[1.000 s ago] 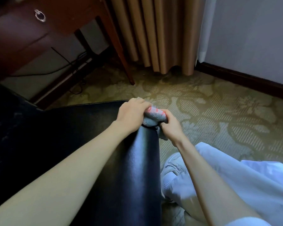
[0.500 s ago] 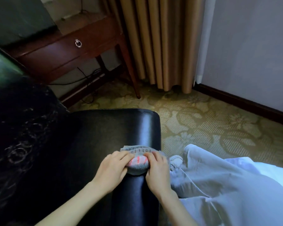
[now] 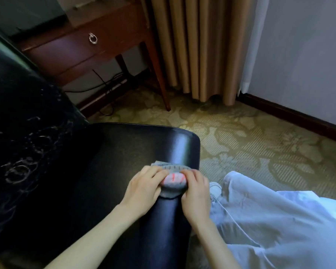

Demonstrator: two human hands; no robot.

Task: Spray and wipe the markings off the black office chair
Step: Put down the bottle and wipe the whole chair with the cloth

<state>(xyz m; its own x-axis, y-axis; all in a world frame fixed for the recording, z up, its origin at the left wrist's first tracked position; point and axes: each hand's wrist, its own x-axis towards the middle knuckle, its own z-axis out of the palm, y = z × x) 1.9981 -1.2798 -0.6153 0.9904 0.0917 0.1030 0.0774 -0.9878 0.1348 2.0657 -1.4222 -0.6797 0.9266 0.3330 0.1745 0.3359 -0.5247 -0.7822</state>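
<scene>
Nearest me, my left hand (image 3: 144,186) and right hand (image 3: 195,191) are both curled onto one grey cloth (image 3: 173,183) with red stripes, pinching it from either side and pressing it on the chair's rounded edge. I'd judge the cloth soft, light, bunchable; best held at its sides as now. One black office chair (image 3: 136,150), slick stiff upholstery, likely slippery. Faint scribbles show on the dark part at left; no spray bottle visible. Beyond: one wooden desk (image 3: 81,45).

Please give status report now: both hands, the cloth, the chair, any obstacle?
Left hand and right hand both pressing grey cloth on the black chair's seat edge. Scribble markings visible on backrest. No obstacle seen.
</scene>
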